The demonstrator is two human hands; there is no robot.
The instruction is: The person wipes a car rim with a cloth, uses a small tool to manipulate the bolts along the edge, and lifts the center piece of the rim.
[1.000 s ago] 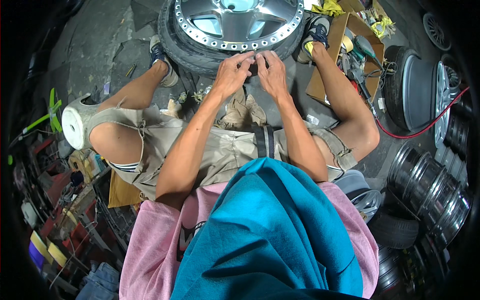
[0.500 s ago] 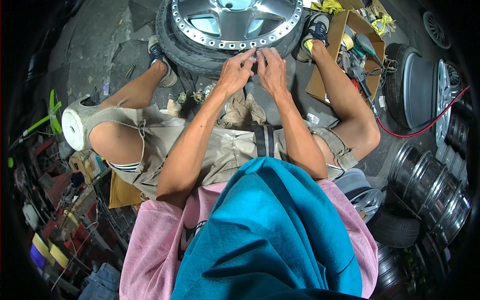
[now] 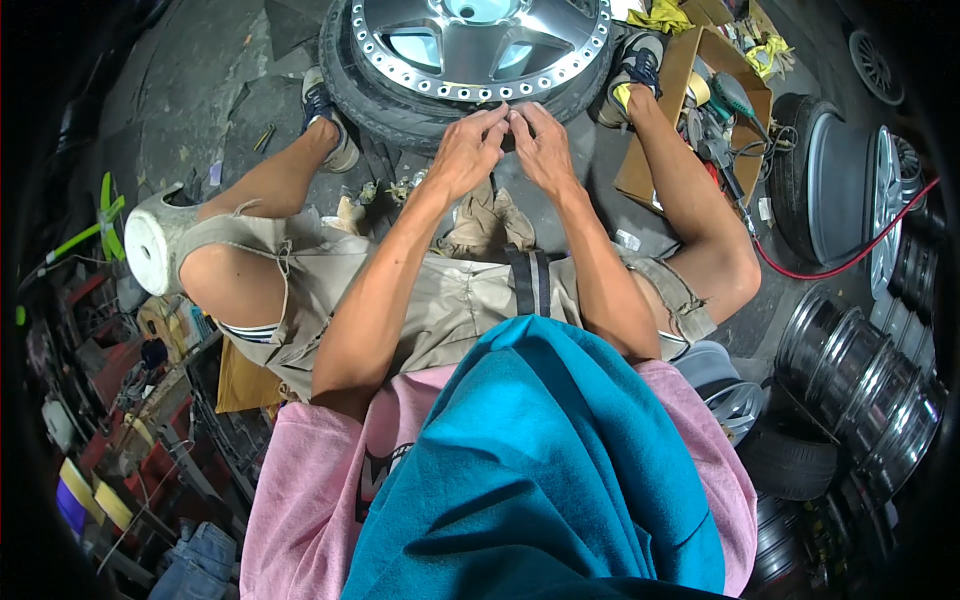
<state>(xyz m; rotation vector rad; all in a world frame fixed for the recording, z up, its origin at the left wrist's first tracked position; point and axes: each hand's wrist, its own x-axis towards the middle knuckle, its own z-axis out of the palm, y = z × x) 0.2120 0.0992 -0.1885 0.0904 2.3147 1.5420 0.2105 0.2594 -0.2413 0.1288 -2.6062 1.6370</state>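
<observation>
A polished silver wheel rim point(image 3: 468, 50) with a ring of small holes around its edge lies face up at the top of the view. Beneath and around it is a black tyre point(image 3: 385, 122). My left hand point(image 3: 468, 152) is at the near side of the rim, thumb and fingers pinched. Beside it, my right hand point(image 3: 541, 148) has its fingers bent and pinched too, the fingertips almost meeting those of the left. Whatever they hold between them is too small to make out.
A cardboard box point(image 3: 640, 170) of tools stands right of my leg. Another wheel point(image 3: 840, 190) stands beyond it, with a red hose point(image 3: 835, 270) running past. Stacked chrome rims point(image 3: 860, 380) are at the right. A beige cloth point(image 3: 482, 225) lies between my legs.
My fingertips have come closer together just in front of the rim's edge, the right fingers curling more. The whole view has shifted slightly.
</observation>
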